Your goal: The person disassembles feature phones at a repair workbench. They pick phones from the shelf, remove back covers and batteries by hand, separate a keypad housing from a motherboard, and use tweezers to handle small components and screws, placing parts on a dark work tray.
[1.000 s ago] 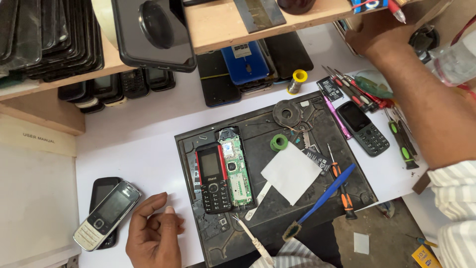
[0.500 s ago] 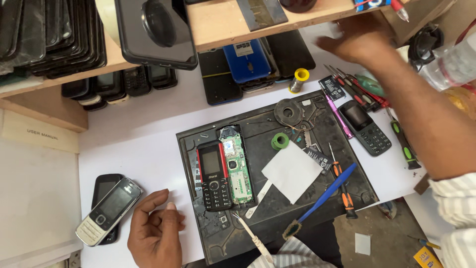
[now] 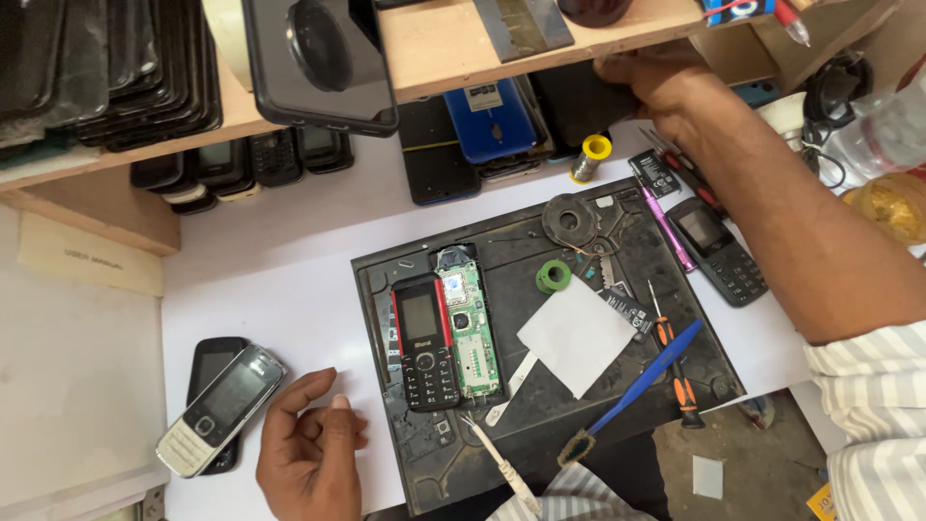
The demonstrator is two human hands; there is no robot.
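Black phone (image 3: 590,96) under the wooden shelf (image 3: 453,48): your right hand (image 3: 656,82) reaches it, fingers' grip hidden; your left hand (image 3: 309,458) rests loosely curled, empty, on the surface (image 3: 280,299).

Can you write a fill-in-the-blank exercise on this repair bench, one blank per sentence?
1. The right hand reaches under the wooden ____.
2. The left hand rests on the white table, holding ____.
3. The bare circuit board lies beside the red and black phone on the dark ____.
4. The brush has a ____ handle.

Missing words: shelf; nothing; mat; blue
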